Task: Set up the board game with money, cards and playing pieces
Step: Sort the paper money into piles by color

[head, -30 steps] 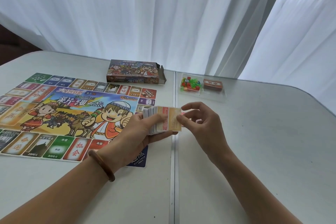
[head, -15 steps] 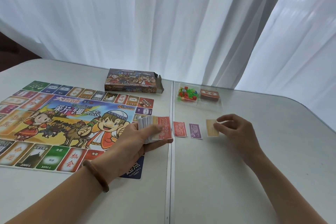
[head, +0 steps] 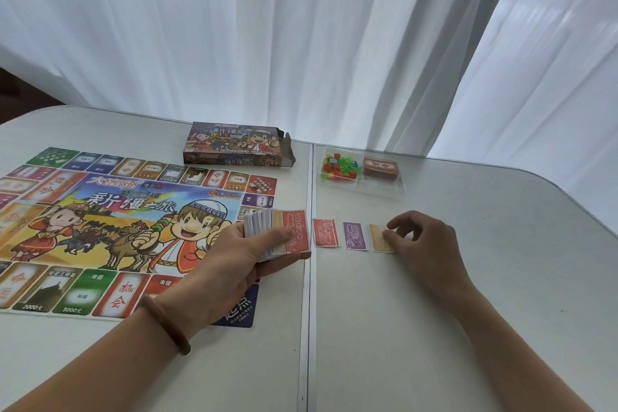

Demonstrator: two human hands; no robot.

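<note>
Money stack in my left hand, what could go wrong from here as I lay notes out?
The money stack sits fanned in the left hand, so notes may slide onto the board. The red note lies right beside the table seam and could slip into it.

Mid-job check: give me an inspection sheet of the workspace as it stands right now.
Surface: white table, seam down the middle.
Job's things: board laid flat at left; red note, purple note, tan note in a row right of the seam; clear tray holding playing pieces and card deck.
Clutter: open game box behind the board.
Grips: left hand holds money stack; right hand touches the tan note, pinch unclear.
Cables: nothing seen.
Surroundings: white curtains behind the table.
</note>
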